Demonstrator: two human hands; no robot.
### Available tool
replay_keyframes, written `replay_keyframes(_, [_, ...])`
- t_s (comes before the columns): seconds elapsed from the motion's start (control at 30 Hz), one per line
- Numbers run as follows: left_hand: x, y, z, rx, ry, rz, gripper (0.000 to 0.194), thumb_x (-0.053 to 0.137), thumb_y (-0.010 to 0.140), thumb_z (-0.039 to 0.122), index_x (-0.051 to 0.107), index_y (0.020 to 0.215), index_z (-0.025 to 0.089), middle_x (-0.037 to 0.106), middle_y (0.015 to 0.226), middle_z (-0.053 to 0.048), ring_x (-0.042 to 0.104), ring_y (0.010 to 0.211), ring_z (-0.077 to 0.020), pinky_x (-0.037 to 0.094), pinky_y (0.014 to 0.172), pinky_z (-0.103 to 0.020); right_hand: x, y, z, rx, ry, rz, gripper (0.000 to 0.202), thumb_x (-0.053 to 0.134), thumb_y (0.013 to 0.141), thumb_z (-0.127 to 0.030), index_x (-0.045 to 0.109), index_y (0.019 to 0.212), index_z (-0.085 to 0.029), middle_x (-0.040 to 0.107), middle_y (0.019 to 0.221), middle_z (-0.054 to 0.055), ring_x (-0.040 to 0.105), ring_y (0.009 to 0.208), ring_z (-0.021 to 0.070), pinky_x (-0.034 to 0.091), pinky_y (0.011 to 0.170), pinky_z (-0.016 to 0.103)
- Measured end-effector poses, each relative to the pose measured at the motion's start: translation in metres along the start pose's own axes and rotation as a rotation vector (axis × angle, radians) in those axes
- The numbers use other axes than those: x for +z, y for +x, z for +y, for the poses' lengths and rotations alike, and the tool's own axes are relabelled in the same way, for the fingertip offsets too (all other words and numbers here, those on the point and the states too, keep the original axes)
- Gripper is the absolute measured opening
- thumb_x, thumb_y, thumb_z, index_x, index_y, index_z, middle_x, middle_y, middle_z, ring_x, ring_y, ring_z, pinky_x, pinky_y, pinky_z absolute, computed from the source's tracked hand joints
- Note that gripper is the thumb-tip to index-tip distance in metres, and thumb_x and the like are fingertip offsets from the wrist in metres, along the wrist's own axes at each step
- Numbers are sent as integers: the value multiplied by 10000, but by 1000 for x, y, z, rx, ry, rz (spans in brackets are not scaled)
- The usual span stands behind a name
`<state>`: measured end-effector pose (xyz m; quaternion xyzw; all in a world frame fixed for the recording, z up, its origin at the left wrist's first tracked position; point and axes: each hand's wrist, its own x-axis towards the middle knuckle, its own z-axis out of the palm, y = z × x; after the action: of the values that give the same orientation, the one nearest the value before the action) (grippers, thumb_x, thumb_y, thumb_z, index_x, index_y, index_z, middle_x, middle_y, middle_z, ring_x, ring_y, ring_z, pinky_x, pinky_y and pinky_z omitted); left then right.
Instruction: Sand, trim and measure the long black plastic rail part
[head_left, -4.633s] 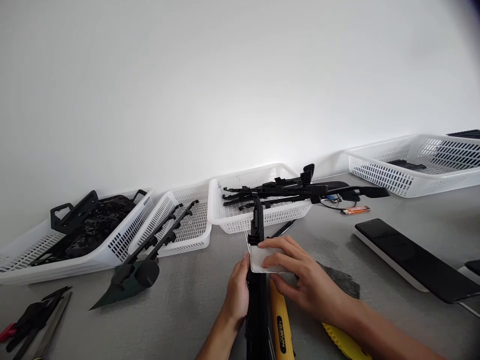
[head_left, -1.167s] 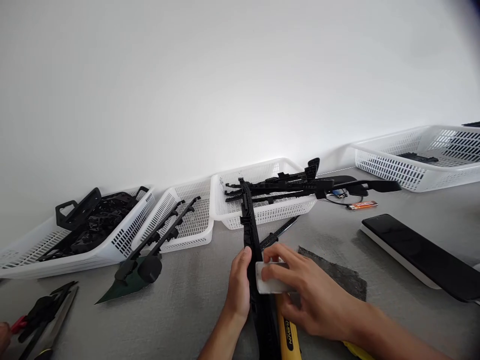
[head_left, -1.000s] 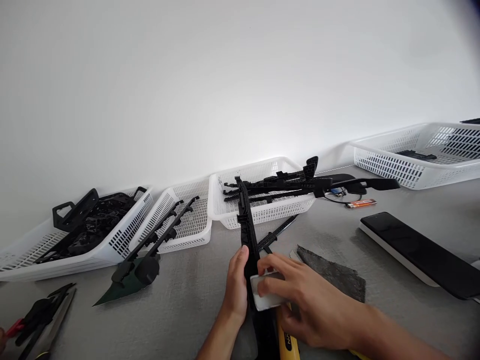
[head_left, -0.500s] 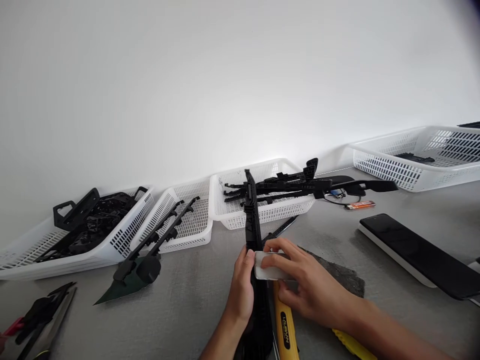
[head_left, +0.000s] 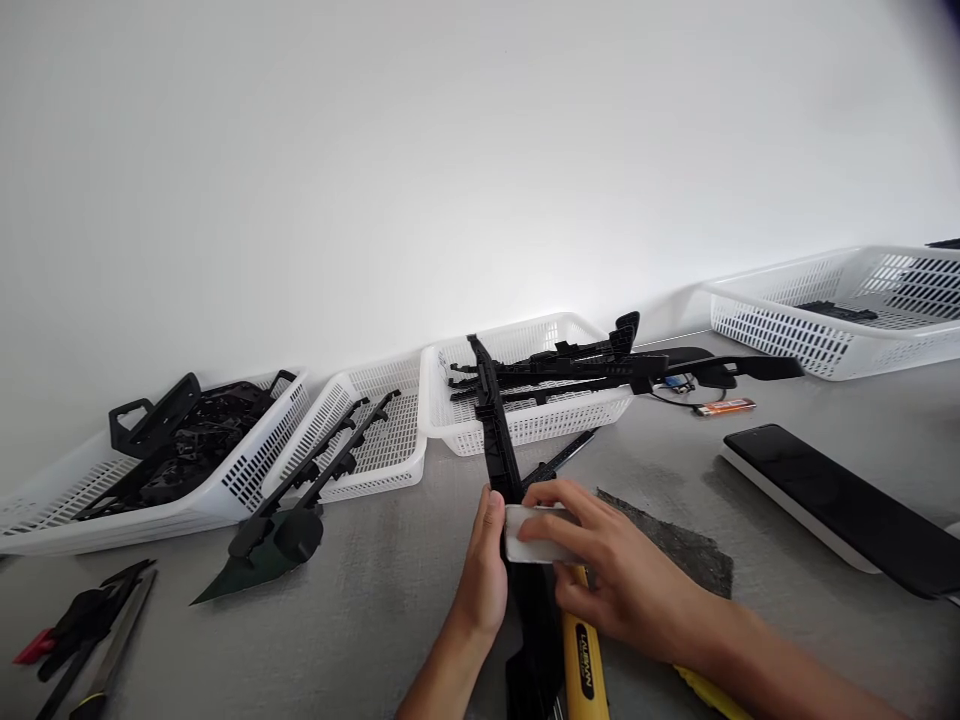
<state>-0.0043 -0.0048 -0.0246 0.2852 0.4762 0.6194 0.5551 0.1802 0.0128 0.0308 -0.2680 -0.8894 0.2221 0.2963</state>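
Observation:
My left hand (head_left: 482,580) is closed round a long black plastic trim strip (head_left: 496,450), which points away from me. Between the fingers and thumb of my right hand (head_left: 600,560) is a white rectangular block (head_left: 534,533), perhaps a sanding block. Its left end presses against the strip beside my left thumb. My fingers cover part of the block, so its underside is hidden. Under my right hand lies a yellow-handled tool (head_left: 583,655) with dark lettering. A dark grey, rough cloth-like piece (head_left: 679,545) rests on the table just beyond my right wrist.
White baskets hold black parts: one at left (head_left: 217,510), a smaller one (head_left: 375,485), a middle one (head_left: 465,440) and one at right (head_left: 832,355). A black phone (head_left: 840,505) lies on a white box at right. A red-handled tool (head_left: 71,635) is at left.
The black strip has tilted, its far end swinging left and its near end right. The white block shifts slightly left with it. At far left, a hand has left the red-handled tool.

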Motion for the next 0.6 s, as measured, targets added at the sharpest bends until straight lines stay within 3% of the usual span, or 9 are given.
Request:
replay_keyframes(0.2, [2, -3, 3, -5, 48, 4, 564, 791, 852, 708, 820, 1136, 222, 769, 1376, -118, 432, 1583, -356, 289, 1327, -453, -6, -1, 3, -18, -18, -2, 607, 571, 736, 10, 657, 1267, -273, 578, 1393, 98, 625, 1223, 269, 557, 965, 409])
replay_keyframes(0.47, [3, -1, 5, -31, -49, -34, 648, 756, 853, 774, 841, 1105, 183, 796, 1289, -131, 551, 1483, -366, 379, 1274, -422, -4, -1, 0, -22, 87, -62, 580, 565, 685, 29, 652, 1184, -254, 592, 1334, 71, 627, 1161, 234, 540, 954, 378])
replay_keyframes(0.6, [10, -6, 13, -37, -45, -103, 695, 755, 823, 811, 847, 1118, 188, 788, 1301, -115, 555, 1464, -366, 399, 1254, -405, -1, -2, 0, -34, 70, 22, 601, 551, 734, 24, 633, 1258, -258, 576, 1380, 89, 605, 1235, 244, 534, 1008, 393])
